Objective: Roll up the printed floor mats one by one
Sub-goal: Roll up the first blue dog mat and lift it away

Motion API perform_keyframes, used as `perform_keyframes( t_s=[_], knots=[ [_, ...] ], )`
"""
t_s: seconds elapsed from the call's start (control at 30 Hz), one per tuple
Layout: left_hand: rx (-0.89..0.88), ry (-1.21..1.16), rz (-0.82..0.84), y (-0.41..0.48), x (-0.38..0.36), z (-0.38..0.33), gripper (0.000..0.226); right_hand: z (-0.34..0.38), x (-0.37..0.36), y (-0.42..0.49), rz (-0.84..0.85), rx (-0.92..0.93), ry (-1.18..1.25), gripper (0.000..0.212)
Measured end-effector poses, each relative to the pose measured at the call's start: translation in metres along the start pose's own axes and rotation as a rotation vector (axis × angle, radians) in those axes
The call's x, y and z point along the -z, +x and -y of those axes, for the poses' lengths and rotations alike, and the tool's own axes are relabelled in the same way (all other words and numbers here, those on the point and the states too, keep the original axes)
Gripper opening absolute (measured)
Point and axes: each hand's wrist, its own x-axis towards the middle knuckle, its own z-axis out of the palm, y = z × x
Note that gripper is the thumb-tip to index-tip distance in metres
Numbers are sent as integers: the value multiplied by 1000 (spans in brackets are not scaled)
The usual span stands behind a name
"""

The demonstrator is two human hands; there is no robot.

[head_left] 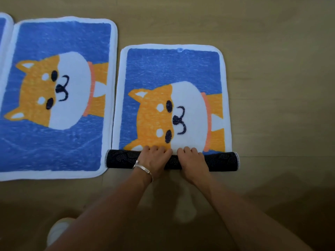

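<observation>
the fingers [154, 149] of both hands are curled over the roll [223, 160] and grip it, with the tips on the pile just ahead. the left hand [154, 159] and right hand [192, 160] are set side by side at mid-roll. only the near end of the right mat [172, 69] is rolled; most lies flat on the floor [272, 69]. the second mat [59, 87] and third mat [2, 33] lie unrolled.

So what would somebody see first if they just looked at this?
Probably the bright blue mat with the orange-and-white dog in the middle, its near end already wound into a dark roll. The left hand and right hand rest side by side on that roll, fingers bent over it. A matching flat mat lies to its left on the wooden floor.
</observation>
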Motion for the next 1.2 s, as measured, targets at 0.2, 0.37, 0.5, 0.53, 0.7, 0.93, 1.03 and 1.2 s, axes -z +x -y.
perform_keyframes(
  t_s=[0.2, 0.37, 0.5, 0.53, 0.7, 0.93, 1.03, 1.2],
  knots=[
    [26, -43, 58, 7, 3, 11, 33, 4, 1, -4, -64, -16, -59, 29],
    [30, 54, -45, -4, -2, 15, 39, -7, 3, 6, -13, -54, -17, 24],
    [107, -20, 50, -1, 3, 22, 34, -12, 6, 13, 51, -9, -14, 27],
    [104, -40, 86, 3, 7, 23, 35, -12, 5, 10, -27, -2, -51, 29],
    [86, -36, 100, 4, 13, 24, 39, -16, 5, 4, -69, -12, -65, 27],
    [96, 9, 67, 1, 6, 24, 39, -18, 14, 15, 68, -7, -32, 26],
    [71, -92, 198, 12, 27, 28, 39, -10, 0, 3, -125, -25, -159, 37],
    [47, 21, 66, 4, 18, 27, 59, -15, 11, 15, 0, -21, -53, 31]
  ],
)
